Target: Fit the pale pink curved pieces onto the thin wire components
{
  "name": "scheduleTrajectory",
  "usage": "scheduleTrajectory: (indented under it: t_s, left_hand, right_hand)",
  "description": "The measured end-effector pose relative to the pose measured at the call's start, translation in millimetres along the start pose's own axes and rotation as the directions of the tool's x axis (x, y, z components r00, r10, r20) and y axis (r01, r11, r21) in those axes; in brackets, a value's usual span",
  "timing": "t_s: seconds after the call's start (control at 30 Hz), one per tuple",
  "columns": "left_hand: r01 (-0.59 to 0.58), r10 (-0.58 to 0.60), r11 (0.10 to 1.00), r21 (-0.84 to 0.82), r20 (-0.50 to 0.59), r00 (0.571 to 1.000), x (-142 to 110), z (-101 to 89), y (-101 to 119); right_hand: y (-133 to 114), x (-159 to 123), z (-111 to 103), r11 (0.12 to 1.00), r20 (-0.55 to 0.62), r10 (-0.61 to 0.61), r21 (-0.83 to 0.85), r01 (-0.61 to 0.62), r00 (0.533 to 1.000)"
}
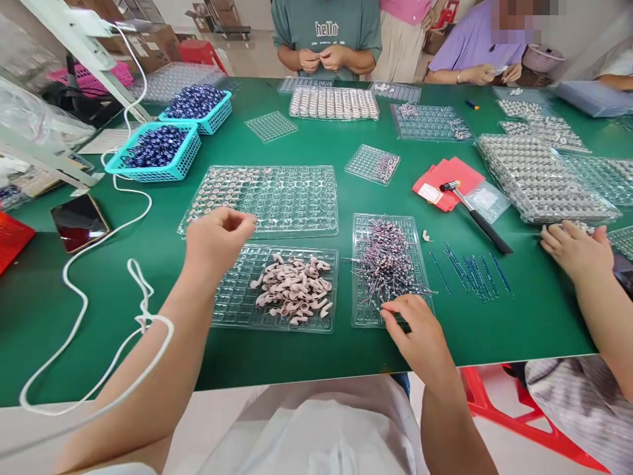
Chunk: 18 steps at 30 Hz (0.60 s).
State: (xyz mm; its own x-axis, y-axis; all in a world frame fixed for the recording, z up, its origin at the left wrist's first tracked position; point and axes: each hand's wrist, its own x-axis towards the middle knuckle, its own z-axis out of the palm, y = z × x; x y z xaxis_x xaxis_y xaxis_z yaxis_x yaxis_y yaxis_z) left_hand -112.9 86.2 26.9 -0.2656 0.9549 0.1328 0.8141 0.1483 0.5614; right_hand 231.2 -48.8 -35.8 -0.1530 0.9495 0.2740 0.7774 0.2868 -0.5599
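My left hand [217, 239] is closed in a pinch above the front edge of a clear compartment tray [297, 198]. Whatever its fingertips hold, if anything, is too small to make out. Small pale round pieces [217, 191] fill the left part of that tray. Below it, a pile of pale, spoon-shaped plastic pieces [294, 287] lies on another clear tray [232, 297]. My right hand [418, 333] pinches at the lower edge of a heap of small components with thin wire leads [388, 257], which covers a smaller tray [361, 316]. What is between those fingers is unclear.
Two turquoise baskets [185, 155] of dark blue pieces stand back left. A phone [79, 223] and white cable [82, 290] lie at left. A hammer [477, 221], red packets [452, 181] and blue strips [475, 274] lie right, near a co-worker's hand [578, 254].
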Motion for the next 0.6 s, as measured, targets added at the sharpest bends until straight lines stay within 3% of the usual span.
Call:
scheduleTrajectory:
  t_s: [0.07,0.1,0.17,0.23,0.33,0.43,0.5,0.6]
  left_hand:
    - [-0.011,0.045,0.972,-0.234,0.14,0.989,-32.7,4.4,25.1]
    - [0.011,0.087,0.934,-0.357,0.259,0.962,-48.8,7.7,37.0]
    - [0.13,0.167,0.819,-0.559,0.45,0.877,-76.5,16.3,56.9]
    - [0.272,0.243,0.704,-0.656,0.581,0.777,-94.9,27.5,69.7]
    - [0.424,0.313,0.612,-0.668,0.697,0.646,-105.6,45.8,77.1]
    - [0.473,0.338,0.632,-0.614,0.767,0.545,-106.1,59.9,77.2]
    - [0.5,0.345,0.627,-0.597,0.788,0.509,-106.5,64.9,76.3]
    - [0.563,0.342,0.578,-0.591,0.801,0.491,-108.9,67.6,73.6]
  right_hand:
    - [-3.0,6.3,1.0,0.996,0.068,-0.025,-0.085,0.031,0.997]
    - [-4.8,9.4,1.7,0.99,0.088,-0.033,-0.134,0.045,0.996]
    - [-8.2,14.6,3.1,0.967,0.121,-0.046,-0.242,0.074,0.992]
    - [-10.6,17.9,4.4,0.938,0.155,-0.057,-0.331,0.106,0.986]
    - [-12.1,18.3,6.8,0.912,0.195,-0.056,-0.39,0.13,0.979]
    - [-11.3,15.3,10.8,0.911,0.2,-0.032,-0.398,0.111,0.979]
    - [-10.2,13.3,13.3,0.919,0.182,-0.012,-0.385,0.083,0.983]
    - [-10.8,11.3,13.6,0.955,0.115,0.024,-0.298,0.011,0.993]
